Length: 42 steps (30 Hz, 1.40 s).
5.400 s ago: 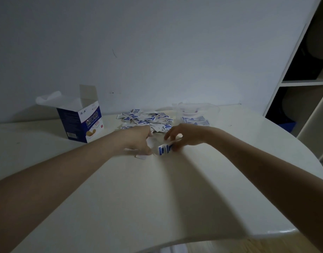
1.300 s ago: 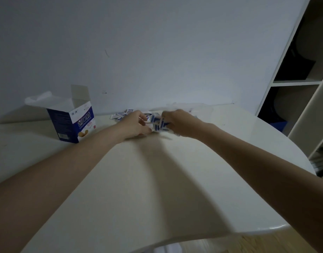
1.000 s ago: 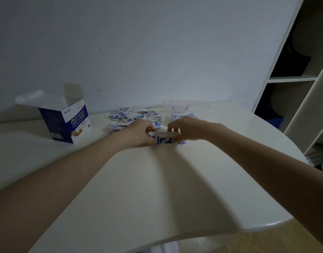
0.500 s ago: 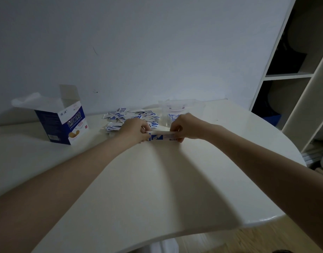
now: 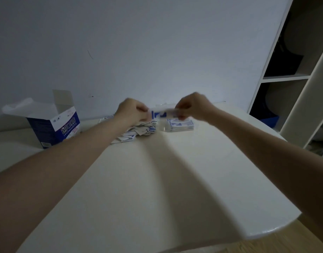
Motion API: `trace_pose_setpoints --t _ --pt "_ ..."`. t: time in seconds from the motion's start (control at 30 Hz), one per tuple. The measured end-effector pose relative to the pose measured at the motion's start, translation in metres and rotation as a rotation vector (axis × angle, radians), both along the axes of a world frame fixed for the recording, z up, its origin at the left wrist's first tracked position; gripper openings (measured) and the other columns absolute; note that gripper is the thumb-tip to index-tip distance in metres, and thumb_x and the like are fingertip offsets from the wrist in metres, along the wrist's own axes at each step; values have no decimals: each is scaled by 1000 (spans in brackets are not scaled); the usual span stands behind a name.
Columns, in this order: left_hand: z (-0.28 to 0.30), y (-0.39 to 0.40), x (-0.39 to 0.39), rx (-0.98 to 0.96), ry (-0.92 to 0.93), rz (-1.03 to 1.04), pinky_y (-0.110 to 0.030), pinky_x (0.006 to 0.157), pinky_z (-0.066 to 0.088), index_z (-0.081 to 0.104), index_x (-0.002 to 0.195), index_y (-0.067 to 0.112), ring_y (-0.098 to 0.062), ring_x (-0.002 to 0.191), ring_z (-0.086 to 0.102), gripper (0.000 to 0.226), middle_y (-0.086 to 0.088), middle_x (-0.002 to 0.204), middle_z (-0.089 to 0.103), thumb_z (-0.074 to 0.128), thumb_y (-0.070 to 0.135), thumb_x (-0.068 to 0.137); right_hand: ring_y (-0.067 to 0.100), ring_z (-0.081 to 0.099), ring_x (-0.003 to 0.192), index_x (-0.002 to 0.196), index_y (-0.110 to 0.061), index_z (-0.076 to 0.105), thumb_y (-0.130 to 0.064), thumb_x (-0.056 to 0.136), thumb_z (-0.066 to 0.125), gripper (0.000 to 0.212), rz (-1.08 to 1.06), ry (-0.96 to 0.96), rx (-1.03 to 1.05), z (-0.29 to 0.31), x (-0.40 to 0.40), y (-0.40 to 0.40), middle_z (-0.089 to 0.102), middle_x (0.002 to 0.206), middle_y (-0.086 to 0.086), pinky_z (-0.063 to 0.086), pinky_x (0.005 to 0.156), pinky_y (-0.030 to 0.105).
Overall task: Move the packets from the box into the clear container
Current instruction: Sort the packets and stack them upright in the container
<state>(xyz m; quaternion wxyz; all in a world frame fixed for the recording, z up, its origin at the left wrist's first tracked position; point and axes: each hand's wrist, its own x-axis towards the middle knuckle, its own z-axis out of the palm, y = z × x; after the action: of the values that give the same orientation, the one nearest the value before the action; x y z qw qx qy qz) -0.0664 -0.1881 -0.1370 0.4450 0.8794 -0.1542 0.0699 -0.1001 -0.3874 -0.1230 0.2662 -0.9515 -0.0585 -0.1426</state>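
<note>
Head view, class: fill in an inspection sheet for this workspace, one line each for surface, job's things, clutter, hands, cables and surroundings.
Surface: white rounded table, bare toward the near edge.
Job's things: open blue box at left; loose packets heaped on the table behind the left forearm; clear container with packets stacked inside; one stack held above them.
Clutter: nothing seen.
Hands: left hand and right hand each have a grip on one end of the stack, lifted off the table.
Cables: nothing seen.
Surroundings: plain wall behind; white shelves at right; wood floor.
</note>
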Motion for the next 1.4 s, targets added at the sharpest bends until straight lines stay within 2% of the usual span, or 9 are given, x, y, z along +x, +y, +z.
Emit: trace_pose_setpoints --t 0.1,0.2,0.37,0.53,0.67,0.87,1.0,1.23,1.4 --pt "23 -18 15 -378 167 -10 -27 85 54 65 99 -6 -16 70 62 18 -11 79 65 66 1 82 11 61 59 94 4 68 -10 78 72 22 -50 -15 548 21 13 -14 65 70 8 54 64 17" --pt "33 -40 29 -410 253 18 -18 68 51 64 85 -3 -11 60 55 5 -7 63 62 65 1 82 13 58 59 93 3 64 -6 79 71 17 -192 4 651 25 27 -19 61 70 9 52 59 17" --pt "35 -71 55 -103 259 95 -21 51 40 57 72 6 -18 65 58 14 2 34 57 65 5 83 15 57 54 69 -8 56 -5 80 69 17 -384 110 369 20 56 -28 59 64 8 53 59 20" --pt "31 -93 70 334 265 59 -29 69 44 66 92 -3 -19 77 58 18 -12 96 73 69 10 80 24 62 71 103 9 63 -1 81 65 24 -350 259 144 14 73 -30 64 81 17 56 86 36" --pt "28 -103 73 640 232 58 -26 63 43 54 63 5 -17 70 52 23 -5 79 62 67 10 81 18 57 58 103 4 60 -1 81 65 23 -319 333 10 7 83 -24 60 75 11 59 77 32" --pt "25 -113 71 850 102 37 -22 47 36 48 58 7 -15 46 47 28 -5 56 53 54 3 85 22 49 76 100 -1 57 -3 86 55 14 -337 298 -250 -3 87 -21 49 89 10 40 65 24" --pt "23 -115 74 890 93 -1 -22 49 38 48 66 8 -15 49 51 24 -5 58 57 53 11 89 15 43 54 63 -4 41 0 80 64 30 -343 364 -345 -8 86 -24 43 65 5 34 46 20" --pt "23 -119 73 1012 157 -67 -22 47 34 47 67 7 -14 50 41 30 -5 59 49 46 18 94 16 49 52 64 -8 38 -3 87 54 29 -299 473 -421 -7 89 -22 47 61 5 37 45 20" --pt "35 -123 75 973 430 -93 -18 44 32 51 117 1 -11 48 35 40 -3 61 46 39 34 98 20 55 65 70 -7 47 -10 88 55 21 -235 561 -481 -8 93 -19 49 64 3 39 53 22"
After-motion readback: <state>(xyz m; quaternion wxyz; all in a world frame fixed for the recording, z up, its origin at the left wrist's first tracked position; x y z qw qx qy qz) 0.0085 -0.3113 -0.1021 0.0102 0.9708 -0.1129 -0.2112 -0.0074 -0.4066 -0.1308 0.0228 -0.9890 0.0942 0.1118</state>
